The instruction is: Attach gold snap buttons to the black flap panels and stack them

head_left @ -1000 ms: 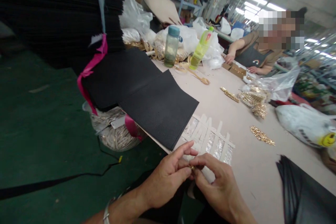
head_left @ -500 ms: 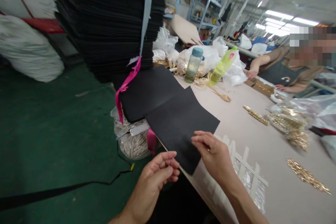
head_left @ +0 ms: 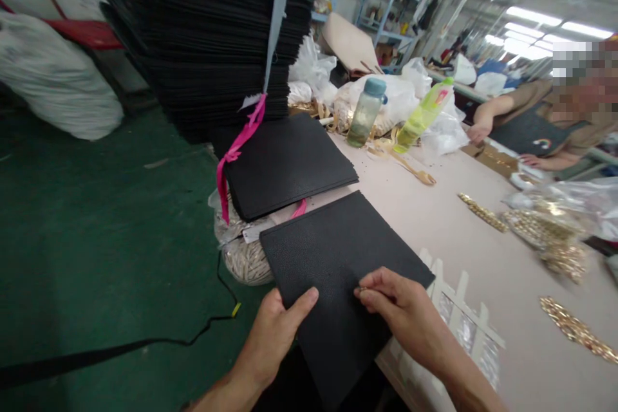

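Note:
A black textured sheet (head_left: 333, 257) lies over the table's near edge, its lower corner sticking out past the edge. My left hand (head_left: 273, 335) grips the sheet's left side, thumb on top and fingers hidden beneath. Above the sheet's middle, my right hand (head_left: 400, 302) pinches a tiny gold-coloured piece between thumb and fingertips. Just beyond is a pile of similar black sheets (head_left: 290, 161), separated from the held one by a narrow gap, with a pink strip (head_left: 239, 141) hanging over its left side.
A tall black stack (head_left: 207, 32) rises at the back left. Behind the sheets stand a water bottle (head_left: 367, 112) and a yellow-green bottle (head_left: 422, 117). White strips (head_left: 466, 312) and gold chains (head_left: 577, 328) lie rightward. A person (head_left: 526, 122) sits across the table.
The front black sheet has come toward me, off the pile's edge. My left hand has closed on its side. My right hand has moved slightly lower and pinches the gold piece.

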A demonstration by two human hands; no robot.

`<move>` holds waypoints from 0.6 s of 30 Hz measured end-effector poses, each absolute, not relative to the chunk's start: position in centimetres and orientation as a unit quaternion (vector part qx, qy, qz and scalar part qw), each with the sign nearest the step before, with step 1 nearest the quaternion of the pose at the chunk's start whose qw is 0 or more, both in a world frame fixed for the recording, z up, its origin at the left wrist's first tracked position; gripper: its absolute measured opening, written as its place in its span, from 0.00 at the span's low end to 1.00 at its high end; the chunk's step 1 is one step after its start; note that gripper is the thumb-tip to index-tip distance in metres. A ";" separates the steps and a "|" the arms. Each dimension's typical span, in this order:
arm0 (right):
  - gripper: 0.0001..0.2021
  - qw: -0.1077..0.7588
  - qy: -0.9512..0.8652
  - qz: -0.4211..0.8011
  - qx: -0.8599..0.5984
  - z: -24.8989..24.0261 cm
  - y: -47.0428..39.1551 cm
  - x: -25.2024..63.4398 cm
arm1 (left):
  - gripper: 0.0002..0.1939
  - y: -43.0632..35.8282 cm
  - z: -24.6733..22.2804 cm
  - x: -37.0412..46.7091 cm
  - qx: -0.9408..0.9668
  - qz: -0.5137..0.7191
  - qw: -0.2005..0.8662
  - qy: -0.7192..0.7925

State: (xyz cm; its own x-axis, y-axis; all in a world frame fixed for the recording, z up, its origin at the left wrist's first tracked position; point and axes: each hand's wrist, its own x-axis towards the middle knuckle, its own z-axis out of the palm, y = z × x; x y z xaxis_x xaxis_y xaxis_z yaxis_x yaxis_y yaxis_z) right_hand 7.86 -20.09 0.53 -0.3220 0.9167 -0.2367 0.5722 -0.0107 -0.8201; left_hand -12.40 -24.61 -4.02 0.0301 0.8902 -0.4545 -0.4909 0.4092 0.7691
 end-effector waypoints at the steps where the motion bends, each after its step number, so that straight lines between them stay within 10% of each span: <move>1: 0.07 0.197 -0.656 0.471 -0.556 0.4 -19.9 7.6 | 0.19 -24.8 -4.1 -12.4 0.218 0.488 0.694 0.482; 18: 0.08 0.200 -0.546 0.601 -0.549 -0.1 -17.4 4.5 | 0.21 -24.8 -3.9 -12.4 0.184 0.455 0.715 0.498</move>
State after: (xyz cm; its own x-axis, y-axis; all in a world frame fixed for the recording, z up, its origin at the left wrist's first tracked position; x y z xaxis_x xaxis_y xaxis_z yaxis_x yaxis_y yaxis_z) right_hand 4.48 -17.40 -0.07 -0.3172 0.8396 -0.4410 0.3586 -0.3243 -0.8754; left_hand -12.45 -24.75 -3.94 0.0902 0.8342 -0.5441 -0.4681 0.5177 0.7161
